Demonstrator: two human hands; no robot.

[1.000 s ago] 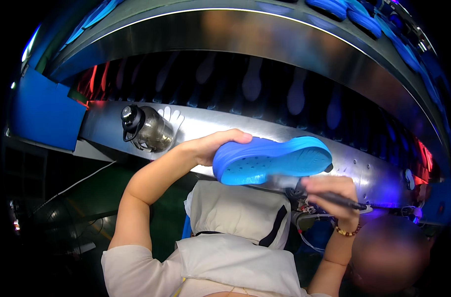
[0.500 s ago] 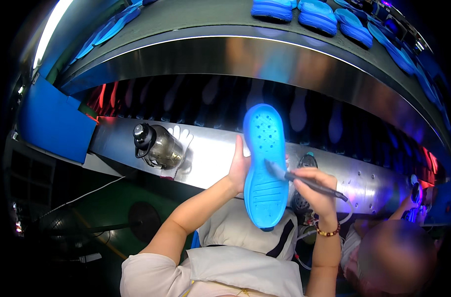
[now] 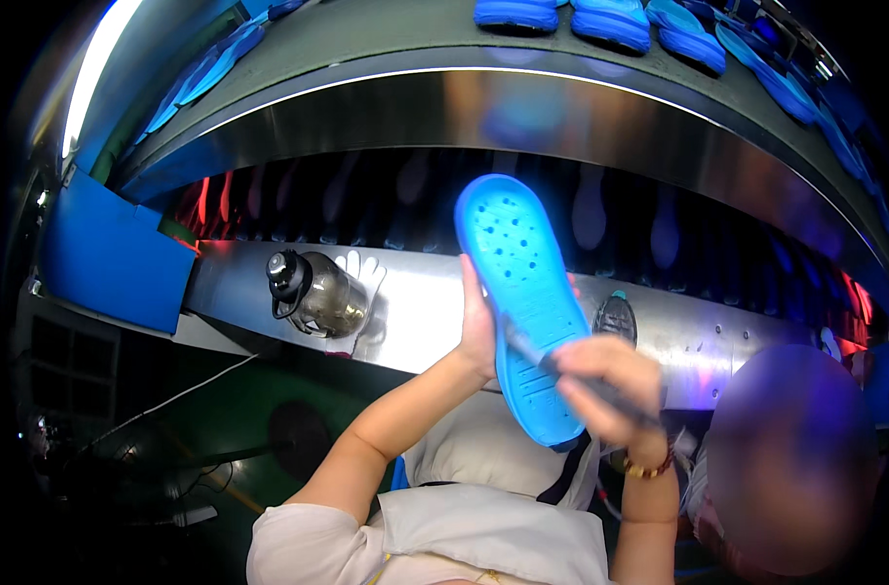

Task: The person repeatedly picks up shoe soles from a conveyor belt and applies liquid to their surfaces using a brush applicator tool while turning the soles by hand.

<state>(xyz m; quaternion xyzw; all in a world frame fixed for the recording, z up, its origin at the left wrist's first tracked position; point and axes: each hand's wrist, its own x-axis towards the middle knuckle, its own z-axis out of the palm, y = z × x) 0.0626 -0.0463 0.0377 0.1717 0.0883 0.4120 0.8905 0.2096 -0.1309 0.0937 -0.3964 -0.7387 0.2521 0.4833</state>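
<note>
A bright blue shoe sole (image 3: 527,288) is held up in front of me, tilted, its face with small holes and ridges toward me. My left hand (image 3: 478,327) grips it by its left edge, thumb along the side and the other fingers mostly hidden behind. In my right hand (image 3: 615,385), blurred by motion, is a brush (image 3: 525,346) with a dark handle. Its pale bristles are at the ridged middle of the sole.
Behind the sole runs a metal ledge (image 3: 415,302) with a dark bottle (image 3: 317,292), a white glove (image 3: 364,278) and a dark shoe-shaped object (image 3: 615,317). Beyond, a grey conveyor belt (image 3: 386,44) carries several blue soles (image 3: 610,24). Another person (image 3: 790,468) is close at my right.
The sole has tilted, its top leaning left and rising slightly. My right hand and the brush have moved down, with the bristles shifting a little left.
</note>
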